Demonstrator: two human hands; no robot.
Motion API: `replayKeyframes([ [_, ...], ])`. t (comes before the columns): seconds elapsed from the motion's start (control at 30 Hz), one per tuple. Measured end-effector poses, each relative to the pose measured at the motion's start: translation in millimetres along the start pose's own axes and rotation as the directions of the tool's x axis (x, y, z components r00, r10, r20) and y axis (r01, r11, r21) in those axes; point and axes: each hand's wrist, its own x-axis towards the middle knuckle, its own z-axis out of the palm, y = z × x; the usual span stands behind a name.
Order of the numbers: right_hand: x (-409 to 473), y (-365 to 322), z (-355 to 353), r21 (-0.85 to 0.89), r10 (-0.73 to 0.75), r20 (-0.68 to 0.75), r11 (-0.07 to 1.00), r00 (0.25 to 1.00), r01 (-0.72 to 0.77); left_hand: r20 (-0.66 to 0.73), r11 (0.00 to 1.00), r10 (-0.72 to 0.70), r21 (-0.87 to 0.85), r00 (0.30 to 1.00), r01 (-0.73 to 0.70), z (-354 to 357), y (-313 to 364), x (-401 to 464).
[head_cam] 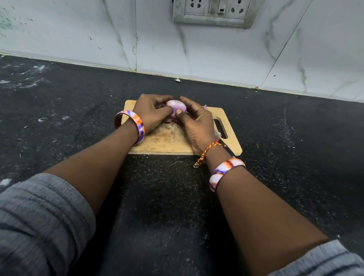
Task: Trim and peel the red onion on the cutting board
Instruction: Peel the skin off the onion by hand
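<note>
A pale purple red onion (175,106) sits between both hands above the far part of a small wooden cutting board (168,143). My left hand (151,113) grips its left side, fingers curled around it. My right hand (196,121) holds the right side, thumb pressed on the onion's front. The onion's underside is hidden by the fingers. A knife (226,146) lies on the board's right part, mostly hidden under my right wrist. A scrap of onion skin (205,107) shows just behind my right hand.
The board, with a handle slot (221,127) on its right, lies on a black speckled counter (71,114). A white marbled tile wall (98,26) with a socket panel (214,7) rises behind. Small scraps lie along the wall joint.
</note>
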Motion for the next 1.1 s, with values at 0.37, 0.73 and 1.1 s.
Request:
replayKeyframes([
  [0.37,4,2,0,0.035,0.0,-0.027,0.999,1.0,0.001,-0.027,0.999,-0.02,-0.051,0.999,0.018,-2,1,1],
  [0.73,9,5,2,0.024,0.024,-0.004,0.999,1.0,-0.024,-0.027,0.998,0.057,-0.02,0.998,-0.058,-1,4,-3],
  [1.1,1,-2,2,-0.115,-0.046,0.067,0.992,0.997,0.054,-0.065,0.996,0.0,-0.091,0.998,-0.006,-1,6,-2],
])
